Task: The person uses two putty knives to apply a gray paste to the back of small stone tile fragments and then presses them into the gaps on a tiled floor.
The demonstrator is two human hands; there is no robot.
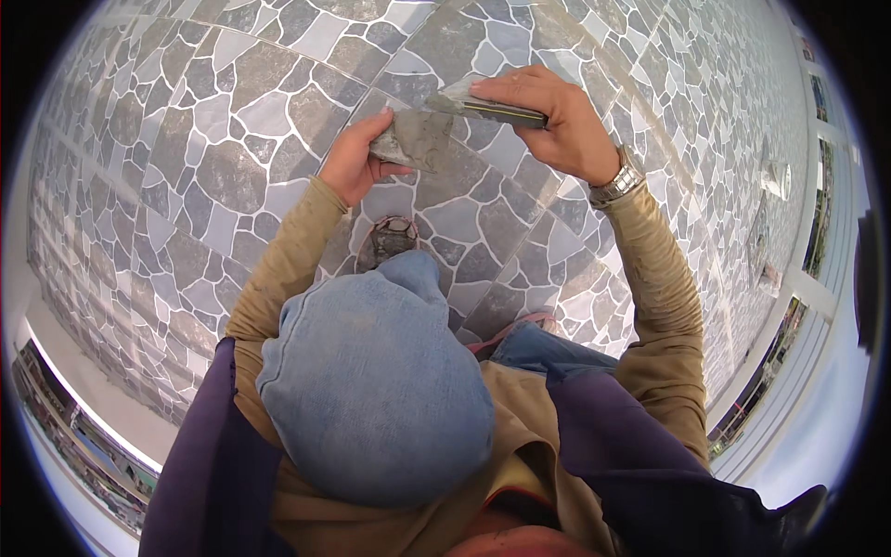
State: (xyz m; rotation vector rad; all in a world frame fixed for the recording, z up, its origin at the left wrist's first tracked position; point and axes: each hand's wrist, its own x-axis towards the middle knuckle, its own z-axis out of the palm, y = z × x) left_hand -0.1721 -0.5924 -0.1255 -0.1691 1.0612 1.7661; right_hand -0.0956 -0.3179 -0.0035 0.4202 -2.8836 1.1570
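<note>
Left hand [355, 156]: grey slab [413, 139], perhaps tile, is pinched by fingers.
Right hand [561, 121]: dark-edged block [506, 113] is gripped between fingers.

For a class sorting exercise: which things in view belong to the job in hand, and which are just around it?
In use:
grey-smeared flat piece, held by the left hand
flat block with a dark, yellow-striped edge, held by the right hand

Apparently just around:
silver watch, worn
pale object far right, too small to identify
</note>
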